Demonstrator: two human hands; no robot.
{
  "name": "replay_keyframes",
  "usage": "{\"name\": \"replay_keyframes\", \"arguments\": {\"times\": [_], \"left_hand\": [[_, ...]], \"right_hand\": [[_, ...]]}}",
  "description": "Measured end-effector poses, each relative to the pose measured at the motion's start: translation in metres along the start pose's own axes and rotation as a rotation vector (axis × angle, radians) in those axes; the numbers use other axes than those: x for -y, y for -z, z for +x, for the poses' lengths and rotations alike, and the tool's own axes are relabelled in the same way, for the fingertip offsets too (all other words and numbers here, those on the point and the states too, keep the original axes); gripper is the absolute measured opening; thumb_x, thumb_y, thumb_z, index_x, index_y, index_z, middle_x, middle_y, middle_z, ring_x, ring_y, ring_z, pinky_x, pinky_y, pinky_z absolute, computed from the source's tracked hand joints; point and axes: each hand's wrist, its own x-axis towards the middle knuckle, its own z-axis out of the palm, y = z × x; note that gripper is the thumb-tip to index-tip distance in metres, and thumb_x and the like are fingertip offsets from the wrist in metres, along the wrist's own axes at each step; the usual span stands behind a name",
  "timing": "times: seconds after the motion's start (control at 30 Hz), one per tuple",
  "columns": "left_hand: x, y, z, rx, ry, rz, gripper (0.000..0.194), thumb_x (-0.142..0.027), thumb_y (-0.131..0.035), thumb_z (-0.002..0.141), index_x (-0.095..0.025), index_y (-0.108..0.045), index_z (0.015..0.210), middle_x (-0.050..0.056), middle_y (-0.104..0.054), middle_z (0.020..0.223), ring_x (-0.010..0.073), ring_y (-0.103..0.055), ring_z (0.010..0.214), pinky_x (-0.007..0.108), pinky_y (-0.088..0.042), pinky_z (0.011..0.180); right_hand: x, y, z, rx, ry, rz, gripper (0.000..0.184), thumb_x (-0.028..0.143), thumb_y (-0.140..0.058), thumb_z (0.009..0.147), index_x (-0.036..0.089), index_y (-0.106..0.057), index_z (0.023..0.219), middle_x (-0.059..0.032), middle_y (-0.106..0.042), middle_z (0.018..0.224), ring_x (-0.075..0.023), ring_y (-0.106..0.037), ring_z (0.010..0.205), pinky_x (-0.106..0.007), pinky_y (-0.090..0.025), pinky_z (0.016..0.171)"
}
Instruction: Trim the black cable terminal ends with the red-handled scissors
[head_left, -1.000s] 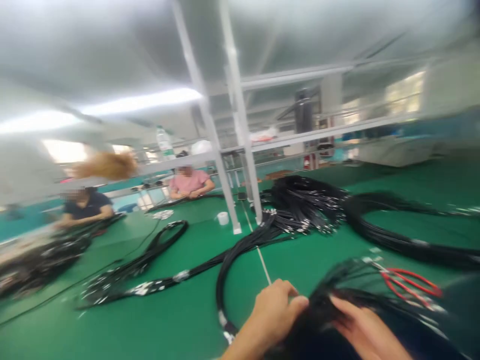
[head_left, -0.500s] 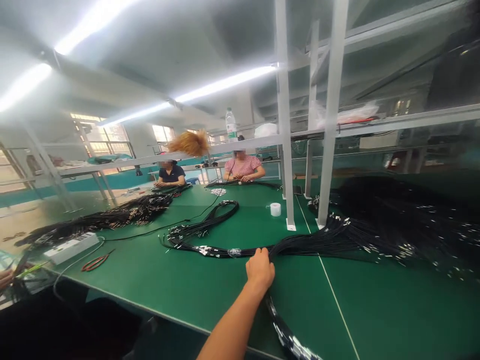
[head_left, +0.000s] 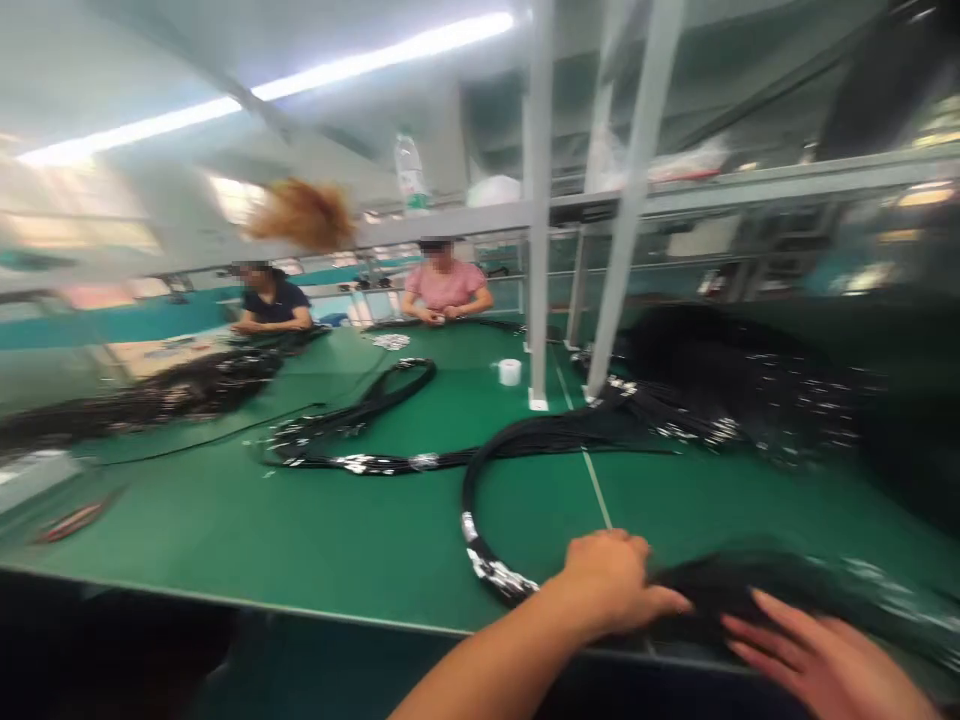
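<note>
A thick bundle of black cables (head_left: 480,490) with silvery-white ends curves down the green table toward me. My left hand (head_left: 611,580) is closed over this bundle near the table's front edge, its thumb pointing right. To the right, my right hand (head_left: 832,650) is held with fingers stretched out beside a dark, motion-blurred spread of cables (head_left: 750,590). Whether its fingertips touch the cables I cannot tell. Another black cable bundle (head_left: 390,460) with white ends and a clear wrap lies farther left and loops back.
White metal posts (head_left: 538,300) rise from the table (head_left: 337,540) and carry a shelf. A white tape roll (head_left: 510,372) stands near them. Large cable piles lie right (head_left: 720,370) and left (head_left: 187,385). Pliers (head_left: 79,520) lie at left. Two people sit across the table.
My left hand has moved right and nearer along the cables. My right hand has come into view at lower right. The view has turned down and to the right.
</note>
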Motion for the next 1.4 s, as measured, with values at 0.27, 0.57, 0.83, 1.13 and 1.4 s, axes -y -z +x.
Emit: {"name": "replay_keyframes", "arguments": {"times": [0.27, 0.57, 0.83, 1.13, 1.4], "left_hand": [[0.000, -0.013, 0.023, -0.004, 0.000, 0.037, 0.021, -0.032, -0.048, 0.085, -0.019, -0.061, 0.093, 0.013, -0.069, 0.090, 0.0303, -0.063, 0.087, 0.038, -0.045, 0.069], [0.013, -0.003, 0.036, -0.021, 0.081, 0.089, 0.027, -0.036, -0.042, 0.091, -0.016, -0.059, 0.096, 0.007, -0.067, 0.090, 0.0216, -0.062, 0.084, 0.037, -0.047, 0.072], [-0.013, -0.023, 0.033, -0.014, 0.008, 0.075, 0.020, -0.035, -0.046, 0.089, -0.023, -0.061, 0.095, 0.003, -0.069, 0.090, 0.0198, -0.064, 0.085, 0.033, -0.047, 0.072], [-0.005, -0.015, 0.056, -0.068, 0.166, 0.190, 0.025, -0.040, -0.046, 0.088, -0.021, -0.061, 0.093, 0.007, -0.068, 0.086, 0.0243, -0.064, 0.082, 0.037, -0.047, 0.068], [-0.004, -0.014, 0.060, -0.018, 0.130, 0.217, 0.031, -0.042, -0.050, 0.087, -0.015, -0.060, 0.098, 0.004, -0.065, 0.089, 0.0170, -0.062, 0.079, 0.036, -0.049, 0.072]], "right_hand": [[0.022, -0.012, -0.052, -0.216, 0.386, -0.781, 0.024, 0.034, -0.043, 0.084, 0.020, -0.063, 0.082, -0.0091, -0.070, 0.076, -0.0263, -0.066, 0.070, -0.043, -0.051, 0.068], [-0.014, -0.045, -0.053, -0.083, 0.717, -1.166, 0.065, 0.011, -0.055, 0.073, 0.021, -0.038, 0.136, -0.0075, -0.038, 0.143, -0.0299, -0.026, 0.133, -0.053, -0.013, 0.108], [-0.028, -0.030, -0.059, -0.232, 0.721, -1.299, 0.052, 0.016, -0.047, 0.082, 0.024, -0.042, 0.133, -0.0033, -0.046, 0.138, -0.0280, -0.035, 0.128, -0.055, -0.017, 0.104], [-0.026, -0.020, -0.058, -0.191, 0.738, -1.298, 0.059, 0.014, -0.047, 0.080, 0.027, -0.035, 0.137, 0.0001, -0.041, 0.141, -0.0249, -0.029, 0.132, -0.052, -0.014, 0.108], [-0.024, -0.022, -0.061, -0.139, 0.736, -1.116, 0.063, 0.011, -0.048, 0.079, 0.025, -0.033, 0.138, -0.0043, -0.035, 0.145, -0.0268, -0.022, 0.134, -0.055, -0.007, 0.108]]}}
